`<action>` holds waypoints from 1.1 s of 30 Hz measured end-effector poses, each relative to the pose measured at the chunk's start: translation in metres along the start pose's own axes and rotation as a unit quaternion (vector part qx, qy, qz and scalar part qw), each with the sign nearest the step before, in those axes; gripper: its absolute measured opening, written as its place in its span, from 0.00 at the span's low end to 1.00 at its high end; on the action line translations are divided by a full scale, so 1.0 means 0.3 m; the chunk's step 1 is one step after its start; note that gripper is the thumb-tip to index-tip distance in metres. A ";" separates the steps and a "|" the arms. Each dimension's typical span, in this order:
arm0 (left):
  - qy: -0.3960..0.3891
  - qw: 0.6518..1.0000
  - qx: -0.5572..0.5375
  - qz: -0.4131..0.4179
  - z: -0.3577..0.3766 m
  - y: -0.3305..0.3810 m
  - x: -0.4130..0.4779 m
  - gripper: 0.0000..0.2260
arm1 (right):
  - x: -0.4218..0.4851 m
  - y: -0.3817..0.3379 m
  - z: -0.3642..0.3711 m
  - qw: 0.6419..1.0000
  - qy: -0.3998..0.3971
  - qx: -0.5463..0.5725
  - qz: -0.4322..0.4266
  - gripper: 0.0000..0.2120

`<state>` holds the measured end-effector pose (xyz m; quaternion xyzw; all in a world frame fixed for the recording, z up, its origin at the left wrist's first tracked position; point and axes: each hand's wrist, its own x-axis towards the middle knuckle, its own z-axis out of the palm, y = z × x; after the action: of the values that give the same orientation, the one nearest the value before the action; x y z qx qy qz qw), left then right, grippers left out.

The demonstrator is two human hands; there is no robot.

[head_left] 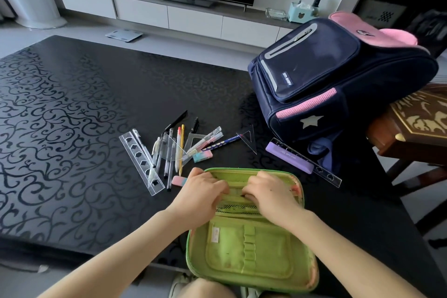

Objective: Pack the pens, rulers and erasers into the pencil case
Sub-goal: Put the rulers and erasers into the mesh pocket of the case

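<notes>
A green pencil case point(251, 251) lies open at the table's near edge. My left hand point(200, 193) and my right hand point(271, 197) both rest on its far half, fingers curled onto the inner flap above a mesh pocket. Beyond the case lies a pile of pens point(174, 150), with a clear stencil ruler point(141, 162) at its left and a protractor and set square among them. Two pink-blue erasers point(202, 156) point(179, 180) lie near the case. A purple eraser point(289, 157) rests on a second clear ruler point(321, 169) at right, next to a small set square point(250, 139).
A navy and pink backpack point(338, 84) stands at the right of the black patterned table point(72, 128). A carved wooden chair point(416, 123) sits beside it. A TV on a low cabinet is at the back.
</notes>
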<state>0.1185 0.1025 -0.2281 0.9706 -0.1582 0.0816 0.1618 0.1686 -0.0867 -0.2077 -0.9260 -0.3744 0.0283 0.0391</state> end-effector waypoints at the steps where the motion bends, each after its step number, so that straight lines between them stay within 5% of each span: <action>1: 0.005 1.000 -0.002 0.005 -0.001 -0.006 -0.001 0.08 | 0.004 -0.003 -0.003 0.998 -0.027 0.048 0.002 0.12; 4: 0.030 0.999 0.010 0.008 0.000 -0.012 0.001 0.05 | 0.003 0.022 -0.058 0.984 -0.051 0.163 0.049 0.16; 8: 0.024 0.999 0.032 0.009 0.004 0.007 0.007 0.05 | 0.005 0.207 -0.092 0.957 0.174 0.066 0.221 0.11; 12: 0.003 1.000 0.020 0.007 0.014 0.030 0.015 0.05 | 0.023 0.364 -0.048 0.953 -0.010 -0.077 0.294 0.19; 15: -0.015 1.000 -0.007 -0.004 0.005 0.035 0.015 0.06 | 0.013 0.380 -0.024 0.961 0.024 -0.057 0.271 0.15; 18: -0.022 0.998 -0.052 -0.032 -0.009 0.034 0.023 0.08 | -0.035 0.334 -0.051 0.951 0.125 0.094 0.268 0.15; 21: -0.017 0.999 -0.018 -0.037 -0.013 0.009 0.056 0.02 | -0.081 0.253 -0.099 0.943 0.127 0.224 0.209 0.16; 28: -0.096 0.964 0.240 0.055 -0.045 0.023 0.134 0.14 | -0.112 0.140 -0.026 0.993 0.104 0.014 0.055 0.15; 33: -0.143 0.947 0.272 0.097 -0.034 -0.002 0.159 0.11 | -0.158 0.140 0.026 0.994 0.068 0.059 0.064 0.14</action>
<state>0.1624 0.0931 -0.2087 0.9591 -0.2451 -0.0030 -0.1413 0.1631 -0.1493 -0.2184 -0.9439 -0.3088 -0.0101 0.1169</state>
